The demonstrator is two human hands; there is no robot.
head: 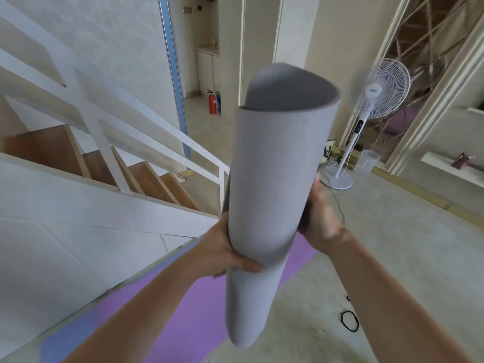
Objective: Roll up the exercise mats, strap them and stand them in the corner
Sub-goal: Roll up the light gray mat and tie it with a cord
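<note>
Grey mat [275, 179]: rolled into a tube, being held nearly upright off the floor, its top end gaping loosely.
Left hand [227, 255]: grasping the grey mat's lower left side, thumb lying across its front.
Right hand [320, 221]: gripping the grey mat's right side, fingers wrapping behind it.
Purple mat [188, 310]: lying flat on the floor below the grey mat.
Black strap [349, 320]: lying looped on the floor, lower right of the grey mat.
Fan [379, 90]: standing behind and right of the grey mat.
Staircase [131, 176]: rising left of the grey mat.
</note>
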